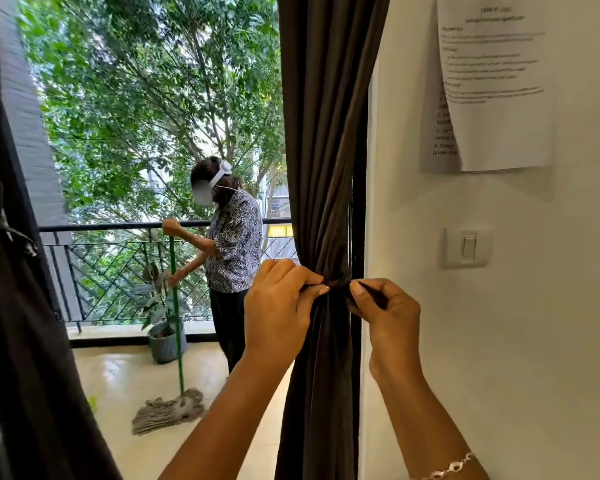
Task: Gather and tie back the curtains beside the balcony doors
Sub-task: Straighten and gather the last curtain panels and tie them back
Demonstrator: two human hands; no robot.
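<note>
White wall flanks the gathered curtain. Left hand and right hand each pinch its tie, cinched between their fingertips.

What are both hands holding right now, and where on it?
The left hand and right hand each pinch one end of the dark fabric tie band, at its knot round the gathered dark brown curtain.

One wide-angle camera on the person's head looks forward, close up on the curtain beside the wall, balcony beyond at left.
</note>
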